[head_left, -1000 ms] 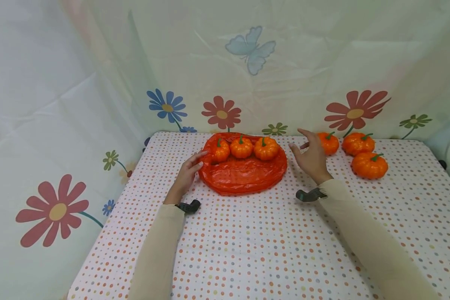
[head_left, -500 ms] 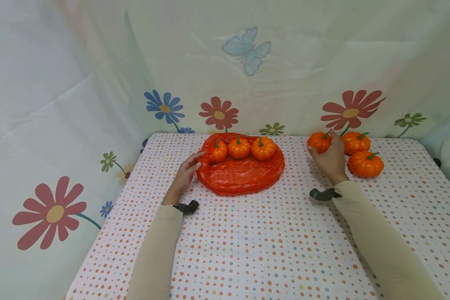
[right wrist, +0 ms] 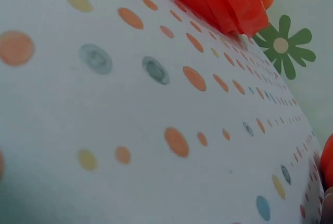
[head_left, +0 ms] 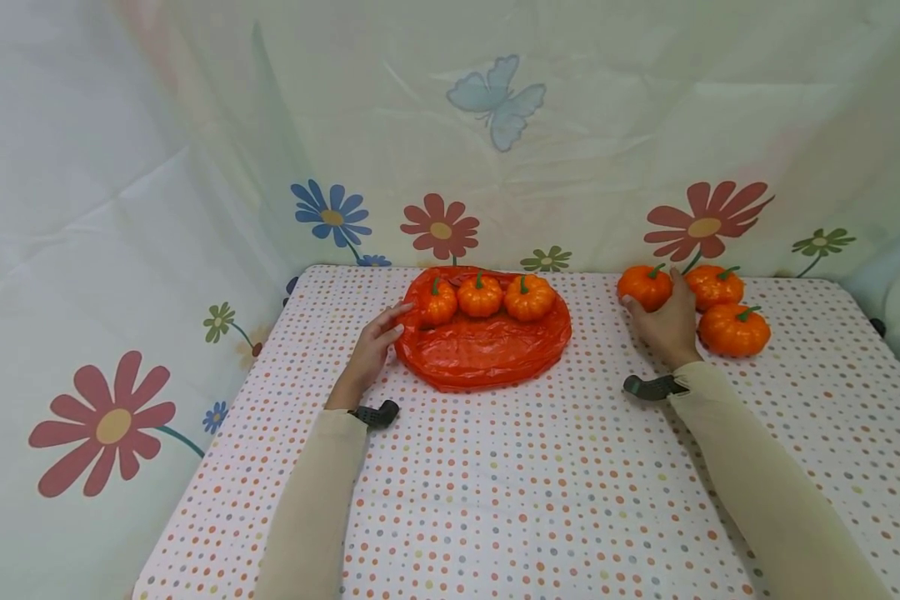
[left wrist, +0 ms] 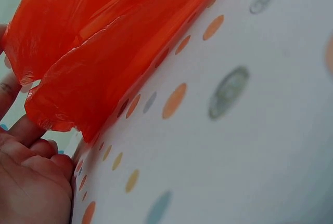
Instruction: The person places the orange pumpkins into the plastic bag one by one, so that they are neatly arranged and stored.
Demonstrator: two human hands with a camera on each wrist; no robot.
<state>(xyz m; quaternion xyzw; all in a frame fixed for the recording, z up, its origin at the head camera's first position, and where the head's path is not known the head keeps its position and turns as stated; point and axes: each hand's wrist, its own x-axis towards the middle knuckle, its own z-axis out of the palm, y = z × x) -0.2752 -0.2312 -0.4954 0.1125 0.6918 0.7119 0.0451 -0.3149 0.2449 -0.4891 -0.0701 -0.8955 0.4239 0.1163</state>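
Observation:
My left hand (head_left: pixel 367 357) lies at the left side of a red plastic bag (head_left: pixel 487 354), its loosely extended fingers touching the bag's edge. The left wrist view has the crinkled bag rim (left wrist: pixel 57 102) against those fingers. Three small orange pumpkins with green stems, one of them the middle pumpkin (head_left: pixel 481 297), sit in a row at the back of the bag. My right hand (head_left: pixel 671 329) holds another small pumpkin (head_left: pixel 643 287), thumb at its front and fingers round its right side. Only a sliver of that pumpkin (right wrist: pixel 328 164) enters the right wrist view.
Just right of my right hand are two more pumpkins, a rear pumpkin (head_left: pixel 716 287) and a front pumpkin (head_left: pixel 735 331). The dotted tablecloth (head_left: pixel 495 483) covers the table. A flowered curtain (head_left: pixel 570 167) hangs directly behind the table's back edge.
My right hand has moved right from beside the bag to the leftmost loose pumpkin and taken hold of it. My left hand has stayed at the bag's edge.

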